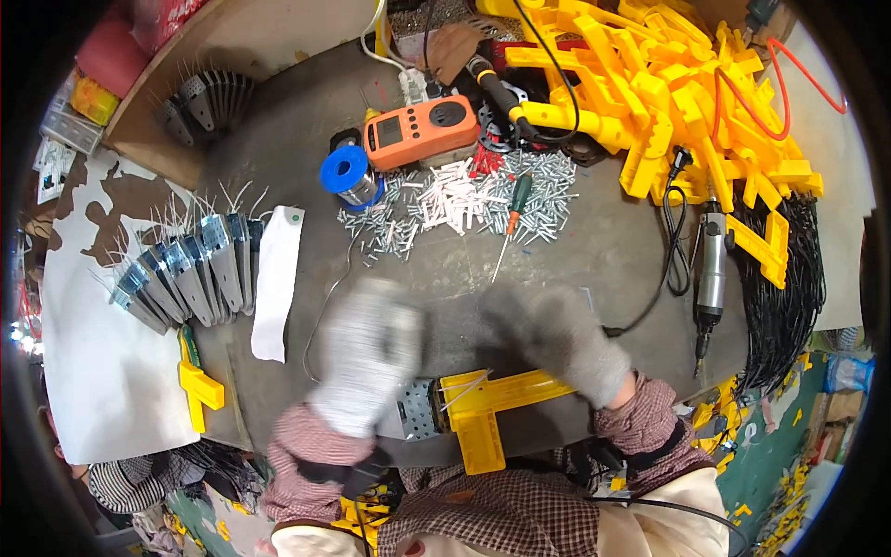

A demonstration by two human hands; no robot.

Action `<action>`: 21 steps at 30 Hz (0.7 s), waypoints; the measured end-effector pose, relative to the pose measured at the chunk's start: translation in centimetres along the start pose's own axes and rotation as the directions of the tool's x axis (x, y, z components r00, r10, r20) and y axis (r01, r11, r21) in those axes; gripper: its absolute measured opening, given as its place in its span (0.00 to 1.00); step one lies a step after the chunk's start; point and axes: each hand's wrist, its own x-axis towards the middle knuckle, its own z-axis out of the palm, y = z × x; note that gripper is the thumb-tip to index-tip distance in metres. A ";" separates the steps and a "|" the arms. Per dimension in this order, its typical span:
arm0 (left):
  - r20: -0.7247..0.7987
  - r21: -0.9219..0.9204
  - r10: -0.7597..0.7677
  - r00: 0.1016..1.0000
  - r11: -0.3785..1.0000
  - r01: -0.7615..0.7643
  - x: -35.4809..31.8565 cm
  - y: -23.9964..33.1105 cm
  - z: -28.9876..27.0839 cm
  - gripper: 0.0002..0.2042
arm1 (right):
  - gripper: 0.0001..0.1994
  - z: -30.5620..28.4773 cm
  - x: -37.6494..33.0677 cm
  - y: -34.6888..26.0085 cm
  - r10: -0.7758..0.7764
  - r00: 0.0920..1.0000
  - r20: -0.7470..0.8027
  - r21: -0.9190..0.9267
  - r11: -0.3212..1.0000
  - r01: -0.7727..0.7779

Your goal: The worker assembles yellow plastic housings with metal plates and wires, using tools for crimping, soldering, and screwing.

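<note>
My left hand (367, 348), in a pale knitted glove, is smeared by motion above the near part of the table. Its fingers cannot be made out. My right hand (561, 339), in a grey glove, hovers to the right with blurred fingers pointing left. Close below both hands lies a yellow T-shaped plastic housing (478, 432) at the table's near edge, its long arm reaching toward my right wrist. A perforated metal plate (420, 408) adjoins its left end, and a thin pale wire crosses the housing. Beyond my hands a green-handled screwdriver (521, 200) rests on loose screws (548, 190).
Small white sleeves (455, 197), a blue solder spool (348, 172) and an orange meter (422, 130) stand farther back. Yellow housings (668, 84) pile up at back right. A power screwdriver (711, 269) hangs beside black cables (789, 288). Wired metal plates (200, 265) line the left.
</note>
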 end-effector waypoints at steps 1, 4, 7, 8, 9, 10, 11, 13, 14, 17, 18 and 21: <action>-0.105 -0.060 -0.210 0.972 0.977 0.205 0.2 -1.4 -2.4 0.13 | 0.11 -1.2 -0.1 1.0 -0.001 1.000 -0.019 -0.005 1.000 0.001; 0.441 0.240 -0.524 0.729 0.851 0.467 -1.3 -6.0 -10.5 0.18 | 0.12 -2.2 0.5 2.9 0.384 0.881 -0.277 0.429 0.870 -0.244; 0.944 0.227 -0.267 0.192 0.951 0.209 1.3 -4.7 -11.0 0.15 | 0.12 -2.1 0.9 2.1 0.382 0.886 -0.262 0.579 0.797 -0.173; 0.894 0.101 -0.204 0.399 0.959 0.264 2.5 -2.7 -9.9 0.16 | 0.12 -2.0 0.9 1.8 0.373 0.888 -0.270 0.586 0.795 -0.156; 0.795 -0.046 -0.136 0.592 0.958 0.282 4.1 -0.2 -7.5 0.16 | 0.12 -2.1 0.7 1.8 0.436 0.878 -0.198 0.638 0.737 -0.222; 0.563 0.032 0.075 0.823 0.993 -0.112 5.0 -0.4 -4.2 0.15 | 0.13 -2.5 0.5 1.6 0.489 0.862 -0.130 0.680 0.677 -0.281; 0.412 0.297 0.300 0.860 0.848 -0.439 7.3 0.7 -1.5 0.12 | 0.13 -2.4 0.5 1.4 0.477 0.866 -0.147 0.680 0.685 -0.261; 0.338 0.328 0.436 0.834 0.776 -0.539 13.2 1.0 4.5 0.17 | 0.13 -1.7 0.3 1.4 0.354 0.919 -0.174 0.630 0.757 -0.173; 0.346 0.316 0.452 0.822 0.769 -0.556 15.5 0.7 6.7 0.20 | 0.13 -1.3 0.1 1.4 0.350 0.917 -0.191 0.623 0.765 -0.163; 0.451 0.464 0.406 0.795 0.654 -0.597 19.1 0.9 10.4 0.22 | 0.14 -0.6 -0.4 1.4 0.280 0.942 -0.182 0.498 0.853 -0.158; 0.431 0.475 0.432 0.792 0.638 -0.606 19.9 1.1 11.3 0.22 | 0.13 -0.5 -0.5 1.4 0.277 0.941 -0.196 0.433 0.885 -0.171; 0.510 0.458 0.424 0.748 0.603 -0.653 23.3 0.9 11.4 0.17 | 0.12 -0.1 -0.4 1.3 0.274 0.945 -0.179 0.359 0.912 -0.197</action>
